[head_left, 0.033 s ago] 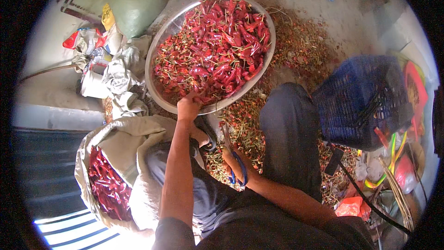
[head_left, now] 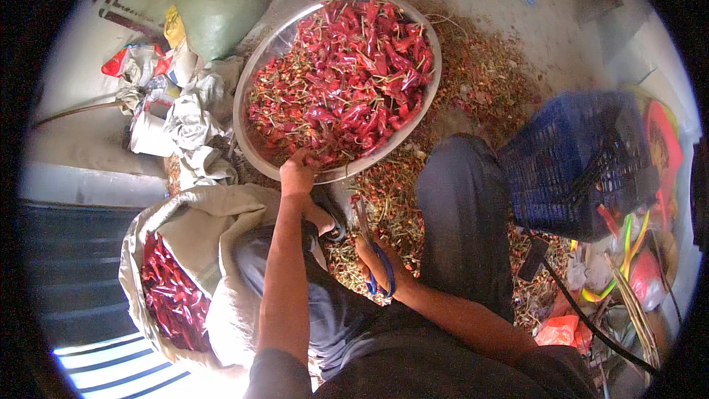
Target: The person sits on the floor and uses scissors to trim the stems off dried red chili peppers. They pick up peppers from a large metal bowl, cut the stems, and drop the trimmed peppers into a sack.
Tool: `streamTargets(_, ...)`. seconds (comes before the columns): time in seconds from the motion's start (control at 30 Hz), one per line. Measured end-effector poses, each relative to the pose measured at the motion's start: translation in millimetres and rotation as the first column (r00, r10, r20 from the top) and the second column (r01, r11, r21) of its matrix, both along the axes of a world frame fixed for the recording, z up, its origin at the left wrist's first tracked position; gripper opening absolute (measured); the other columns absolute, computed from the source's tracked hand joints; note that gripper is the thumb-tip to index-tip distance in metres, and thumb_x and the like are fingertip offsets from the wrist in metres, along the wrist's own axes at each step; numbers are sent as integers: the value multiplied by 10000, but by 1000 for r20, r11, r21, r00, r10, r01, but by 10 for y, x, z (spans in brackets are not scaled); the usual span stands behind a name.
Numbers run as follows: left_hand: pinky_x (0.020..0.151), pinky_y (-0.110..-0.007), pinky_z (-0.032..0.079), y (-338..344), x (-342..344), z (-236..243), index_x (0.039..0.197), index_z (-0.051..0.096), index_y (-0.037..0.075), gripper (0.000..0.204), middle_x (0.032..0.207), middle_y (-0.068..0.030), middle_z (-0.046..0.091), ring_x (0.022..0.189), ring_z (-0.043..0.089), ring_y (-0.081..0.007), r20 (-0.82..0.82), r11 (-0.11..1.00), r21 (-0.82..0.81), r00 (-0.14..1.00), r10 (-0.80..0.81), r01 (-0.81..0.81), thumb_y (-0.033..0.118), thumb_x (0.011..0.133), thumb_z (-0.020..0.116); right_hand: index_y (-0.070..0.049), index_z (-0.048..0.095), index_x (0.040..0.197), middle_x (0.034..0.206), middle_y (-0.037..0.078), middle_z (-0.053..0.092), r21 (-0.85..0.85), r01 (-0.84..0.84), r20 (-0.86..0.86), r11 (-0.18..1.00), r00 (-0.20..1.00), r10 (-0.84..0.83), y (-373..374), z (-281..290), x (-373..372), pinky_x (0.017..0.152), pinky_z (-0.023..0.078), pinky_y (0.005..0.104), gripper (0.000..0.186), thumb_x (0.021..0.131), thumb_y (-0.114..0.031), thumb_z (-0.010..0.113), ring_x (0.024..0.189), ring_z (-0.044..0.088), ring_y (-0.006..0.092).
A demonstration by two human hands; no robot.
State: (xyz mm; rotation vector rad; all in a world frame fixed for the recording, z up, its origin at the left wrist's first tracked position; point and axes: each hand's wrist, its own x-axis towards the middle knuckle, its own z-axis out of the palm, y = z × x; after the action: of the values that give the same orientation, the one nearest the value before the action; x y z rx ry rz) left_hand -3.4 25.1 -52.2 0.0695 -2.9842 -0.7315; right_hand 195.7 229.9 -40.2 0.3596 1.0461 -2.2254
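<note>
A wide metal basin [head_left: 244, 129] holds a heap of glossy dried red chili peppers [head_left: 362, 77], many with pale stems. My left hand [head_left: 298, 174] reaches over its near rim. Its fingers are bent down among the nearest chilies, and whatever they pinch is too small to make out. Lower and to the right, my right hand [head_left: 393, 270] grips a pair of scissors [head_left: 380, 266] by the blue handles, with the blades pointing up toward the basin. Cut stems and chili bits [head_left: 384, 210] lie on the floor between my legs.
An open pale sack [head_left: 244, 207] with red chilies [head_left: 173, 295] stands at my left. Crumpled white bags [head_left: 196, 118] lie beyond it. A blue plastic crate [head_left: 576, 166] is at my right, near a black strap [head_left: 591, 318] and an orange plastic bag [head_left: 559, 330].
My left hand has shifted very slightly at the basin's rim, its fingers drawn back a little from the chilies. My right hand keeps its place with the scissors.
</note>
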Motion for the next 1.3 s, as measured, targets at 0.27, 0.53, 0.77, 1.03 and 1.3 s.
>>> streamTargets(0.27, 733, -318, 521, 532, 1014, 740, 920, 642, 44, 240, 947, -130, 683, 822, 668, -277, -252, 968, 213, 965, -75, 131, -90, 723, 620, -97, 515, 771, 572, -24, 492, 198, 135, -122, 971, 986, -112, 2, 87, -160, 409, 360, 252, 450, 916, -521, 563, 466, 482, 91)
streamTargets(0.53, 732, -305, 525, 825, 1740, 500, 928, 623, 44, 189, 936, -97, 680, 821, 661, -212, -238, 872, 466, 970, -39, 150, -67, 775, 631, -74, 486, 917, 674, -7, 538, 98, 239, -283, 966, 937, -203, -31, -29, -228, 459, 412, 232, 254, 878, -251, 664, 522, 492, 72)
streamTargets(0.77, 586, -206, 458, 819, 1773, 626, 1060, 580, 15, 225, 856, -21, 616, 690, 563, -82, 335, 44, 940, 941, 45, -337, 180, 915, 630, -41, 522, 1081, 710, 33, 569, 211, 169, -413, 963, 908, -69, 77, 160, -274, 550, 461, 294, 296, 836, -172, 627, 615, 550, 126)
streamTargets(1.03, 534, -227, 412, 693, 1755, 357, 967, 590, 74, 111, 802, 19, 591, 634, 508, -71, 177, 192, 961, 976, 124, -198, 120, 893, 660, 3, 513, 918, 700, 166, 583, 759, 92, -452, 644, 787, 420, 7, 113, -240, 607, 472, 430, 419, 752, -307, 741, 636, 593, 335)
streamTargets(1.3, 582, -235, 460, 545, 1746, 338, 894, 558, 54, 83, 770, -24, 611, 633, 510, -72, 24, 520, 838, 963, 268, -166, 14, 860, 622, 45, 552, 1037, 818, 249, 613, 882, 146, -439, 448, 602, 667, 192, 210, -72, 695, 483, 475, 595, 769, -458, 725, 760, 615, 413)
